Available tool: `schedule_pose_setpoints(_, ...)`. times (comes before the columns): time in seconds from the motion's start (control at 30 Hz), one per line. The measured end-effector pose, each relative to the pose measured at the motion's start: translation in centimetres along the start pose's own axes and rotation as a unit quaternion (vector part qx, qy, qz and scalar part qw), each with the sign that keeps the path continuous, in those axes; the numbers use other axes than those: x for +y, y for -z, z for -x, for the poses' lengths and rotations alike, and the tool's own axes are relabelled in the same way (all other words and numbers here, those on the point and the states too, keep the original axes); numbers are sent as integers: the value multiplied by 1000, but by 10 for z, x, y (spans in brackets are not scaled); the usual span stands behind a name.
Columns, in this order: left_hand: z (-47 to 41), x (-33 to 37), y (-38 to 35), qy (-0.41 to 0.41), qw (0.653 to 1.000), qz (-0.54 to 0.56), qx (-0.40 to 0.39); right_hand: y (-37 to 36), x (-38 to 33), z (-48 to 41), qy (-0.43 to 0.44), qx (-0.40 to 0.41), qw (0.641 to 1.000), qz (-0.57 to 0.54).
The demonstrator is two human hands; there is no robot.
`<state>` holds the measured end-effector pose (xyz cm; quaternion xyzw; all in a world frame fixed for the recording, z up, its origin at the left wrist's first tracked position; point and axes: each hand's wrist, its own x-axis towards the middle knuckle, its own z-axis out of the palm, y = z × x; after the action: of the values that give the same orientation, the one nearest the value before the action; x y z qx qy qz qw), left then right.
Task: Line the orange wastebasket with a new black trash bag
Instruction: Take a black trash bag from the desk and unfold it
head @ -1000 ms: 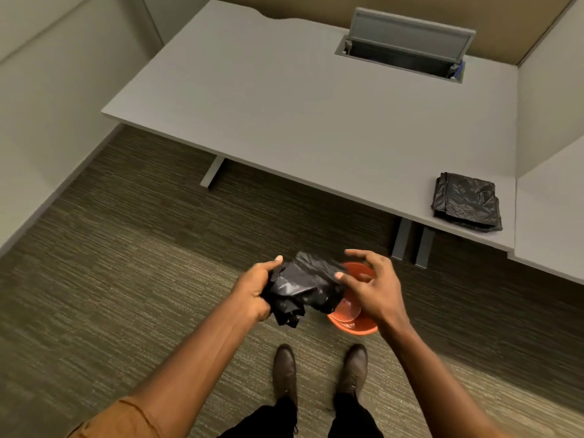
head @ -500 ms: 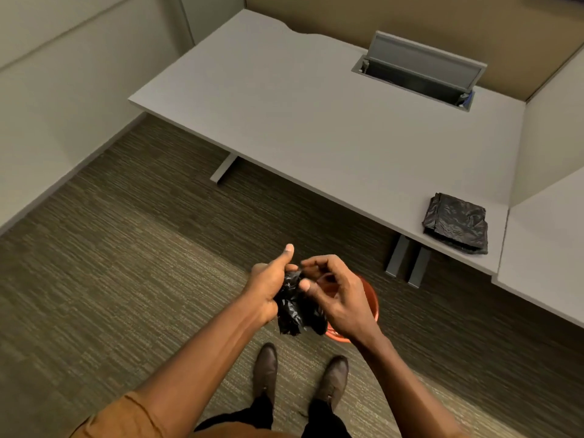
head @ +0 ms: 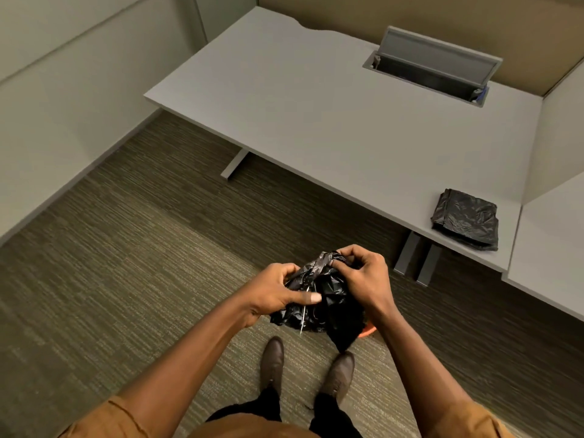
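Here, bag (head: 328, 298) between both hands.

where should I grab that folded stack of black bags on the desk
Probably by the edge facing you: the folded bags lie flat near the desk's front edge, so coming from the front, slide fingers under and pinch the whole stack, thumb on top.

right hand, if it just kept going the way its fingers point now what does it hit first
The right hand curls leftward into the black trash bag it already pinches, so the bag comes first. Just beyond lies the left hand, gripping the same bundle from the other side. Depth between them is hard to judge.
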<state>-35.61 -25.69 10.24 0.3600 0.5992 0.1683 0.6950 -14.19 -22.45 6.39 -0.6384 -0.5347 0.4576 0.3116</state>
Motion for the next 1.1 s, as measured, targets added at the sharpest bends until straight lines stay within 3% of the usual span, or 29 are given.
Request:
schedule_pose_setpoints(0.2, -4, -12, 4, -9, 998, 19, 64, 10, 11, -9, -95, -15, 995, -18)
schedule_pose_setpoints(0.33, -9, -17, 7, -11, 990, 60, 124, 10, 12, -2, -55, 50, 997, 35)
schedule_pose_setpoints(0.4, -7, -16, 3, -23, 987, 61, 148, 7, 6, 8, -38, 73, 997, -13)
schedule_pose_setpoints(0.5, -7, -16, -5, -61, 982, 38, 175, 2, -1, 17, -68, 20, 988, -140)
schedule_pose_setpoints(0.6, -6, -15, -14, -94, 975, -24, 201, -1, -5, 19, -95, -56, 986, -125)
schedule_pose_setpoints(0.67, -9, -15, -19, -87, 971, -29, 219, -4, -2, 19, -114, -63, 986, -105)
schedule_pose_setpoints(0.73, -13, -14, -22, -65, 960, -14, 272, -2, -1, 19, -157, -54, 974, -157)
schedule_pose_setpoints(0.93, -25, -21, -13, 11, 888, 242, 391, 7, 14, 9, -236, 41, 931, -277)
schedule_pose_setpoints(1.1, -34, -39, -14, 72, 894, 219, 384, 13, 9, 2, -260, 57, 882, -389)
